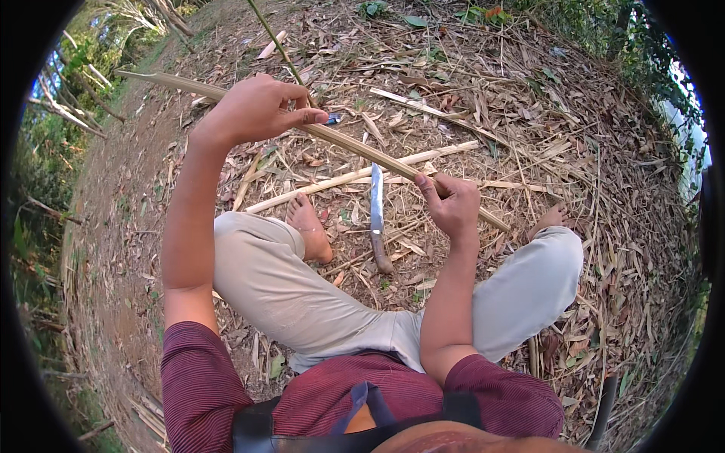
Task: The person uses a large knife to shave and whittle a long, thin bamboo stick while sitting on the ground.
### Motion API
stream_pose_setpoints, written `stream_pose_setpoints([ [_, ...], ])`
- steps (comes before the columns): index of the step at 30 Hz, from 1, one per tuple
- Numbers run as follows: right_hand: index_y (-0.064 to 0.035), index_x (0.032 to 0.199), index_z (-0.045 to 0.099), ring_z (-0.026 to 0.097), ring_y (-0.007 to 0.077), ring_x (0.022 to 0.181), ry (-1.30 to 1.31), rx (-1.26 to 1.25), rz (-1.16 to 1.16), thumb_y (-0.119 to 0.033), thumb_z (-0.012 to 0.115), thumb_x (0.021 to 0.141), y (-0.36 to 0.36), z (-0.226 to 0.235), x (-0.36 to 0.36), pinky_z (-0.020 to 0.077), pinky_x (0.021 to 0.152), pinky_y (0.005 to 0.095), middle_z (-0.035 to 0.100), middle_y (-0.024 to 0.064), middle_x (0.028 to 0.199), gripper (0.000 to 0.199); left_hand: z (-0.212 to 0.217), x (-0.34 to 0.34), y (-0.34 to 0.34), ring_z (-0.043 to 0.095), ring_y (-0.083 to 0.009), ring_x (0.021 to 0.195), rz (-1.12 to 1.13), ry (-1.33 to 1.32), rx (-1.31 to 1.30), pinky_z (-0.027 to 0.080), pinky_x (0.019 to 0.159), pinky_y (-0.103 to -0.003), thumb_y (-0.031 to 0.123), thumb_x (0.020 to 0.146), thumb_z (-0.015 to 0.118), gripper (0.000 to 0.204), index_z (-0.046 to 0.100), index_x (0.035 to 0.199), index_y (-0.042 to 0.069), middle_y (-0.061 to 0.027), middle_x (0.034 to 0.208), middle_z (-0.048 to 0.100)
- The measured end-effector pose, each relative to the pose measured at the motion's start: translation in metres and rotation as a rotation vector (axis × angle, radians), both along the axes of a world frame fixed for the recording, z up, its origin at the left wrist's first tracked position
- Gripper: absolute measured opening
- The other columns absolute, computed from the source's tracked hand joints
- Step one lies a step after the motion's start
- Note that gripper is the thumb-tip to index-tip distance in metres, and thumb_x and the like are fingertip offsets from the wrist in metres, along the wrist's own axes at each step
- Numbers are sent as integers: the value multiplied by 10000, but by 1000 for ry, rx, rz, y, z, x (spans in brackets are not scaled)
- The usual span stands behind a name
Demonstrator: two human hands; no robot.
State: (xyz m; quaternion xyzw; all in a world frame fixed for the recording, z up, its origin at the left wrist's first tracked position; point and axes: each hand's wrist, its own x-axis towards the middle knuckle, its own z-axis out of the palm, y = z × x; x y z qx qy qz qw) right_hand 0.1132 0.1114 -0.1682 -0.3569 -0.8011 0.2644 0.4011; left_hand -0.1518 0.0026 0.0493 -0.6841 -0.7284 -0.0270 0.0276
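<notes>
A long, pale bamboo strip (355,149) slants across in front of me, its far end at the upper left and its near end at the lower right. My left hand (260,111) curls over its upper part, the thumb pointing right along it. Lower down, my right hand (451,204) is closed round the strip, thumb on top. Between my feet lies a knife (377,200) with a bright blade pointing away from me and a brown handle. Another split strip (321,186) lies on the ground by the blade.
Dry leaves and shavings cover the ground (604,249). A further pale strip (430,112) lies beyond my right hand. A thin green stem (273,38) rises at the top, and a small blue object (334,118) shows beside my left thumb. Trees (53,151) stand at the left.
</notes>
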Motion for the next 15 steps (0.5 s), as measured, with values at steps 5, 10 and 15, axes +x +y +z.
stream_pose_setpoints([
  [5, -79, 760, 683, 601, 249, 626, -69, 244, -106, -363, 775, 854, 3, 7, 1, 428, 550, 353, 646, 84, 733, 313, -5, -7, -6, 490, -191, 491, 155, 2, -233, 376, 512, -351, 589, 913, 639, 521, 769, 855, 88, -69, 548, 557],
  [10, -52, 1121, 714, 681, 321, 969, 473, 334, 59, -252, 742, 864, -38, 69, 3, 531, 829, 411, 698, 129, 1084, 327, -34, -26, 8, 434, -149, 481, 262, -94, -145, 358, 491, -336, 591, 958, 581, 586, 729, 767, 57, -36, 517, 505],
  [15, 76, 1064, 709, 687, 322, 981, 970, -45, 1205, -165, 635, 940, -111, 130, 38, 541, 836, 387, 702, 199, 1062, 281, -57, -41, 16, 357, -70, 487, 335, -648, -100, 285, 463, -271, 531, 1019, 504, 565, 606, 684, 88, 68, 540, 424],
])
